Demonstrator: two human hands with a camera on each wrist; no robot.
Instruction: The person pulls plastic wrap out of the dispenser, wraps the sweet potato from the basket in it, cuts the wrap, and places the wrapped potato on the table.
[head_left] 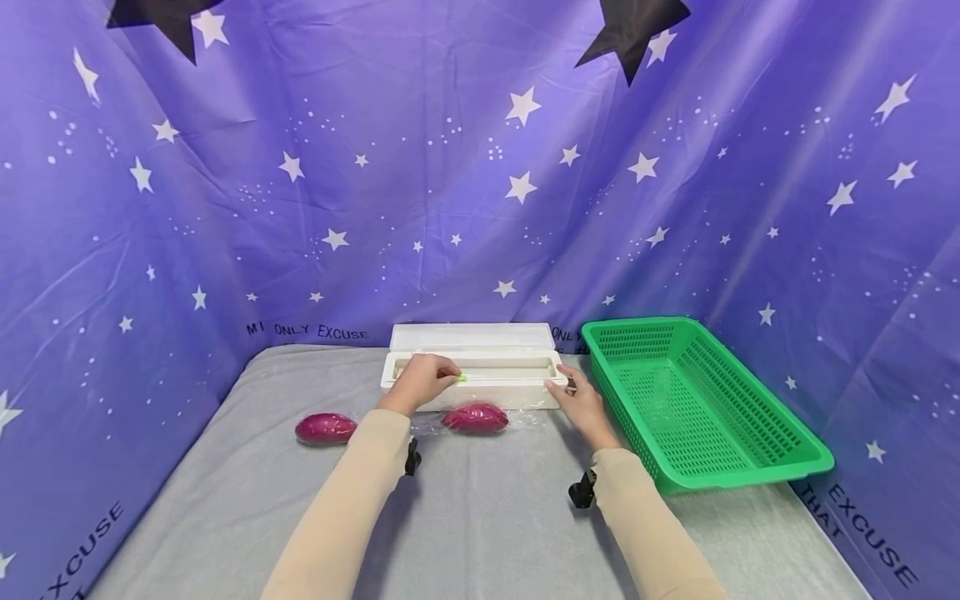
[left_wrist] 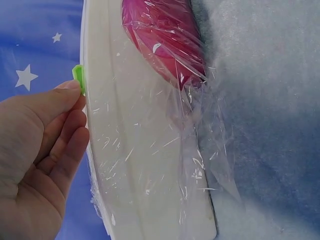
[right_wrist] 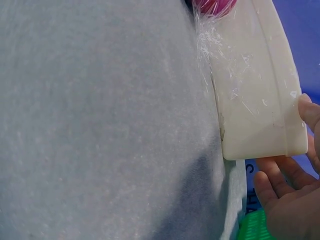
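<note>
A white cling film dispenser [head_left: 495, 397] stands on the table with its lid [head_left: 471, 337] raised at the back. My left hand [head_left: 429, 377] pinches the small green slide cutter [left_wrist: 78, 79] on its upper edge between thumb and finger. My right hand [head_left: 583, 407] grips the dispenser's right end, thumb at the upper edge and fingers around the end face. Clear cling film [left_wrist: 150, 160] hangs down the dispenser's front. Against that front lies a glossy magenta oval piece [head_left: 476, 418], covered by film. Another magenta oval piece [head_left: 326, 428] lies to the left, partly behind my left sleeve.
A green perforated plastic basket [head_left: 660, 483] stands at the right, close to my right hand. A grey cloth [head_left: 480, 517] covers the table. Purple star-printed curtain [head_left: 450, 167] hangs behind and at both sides.
</note>
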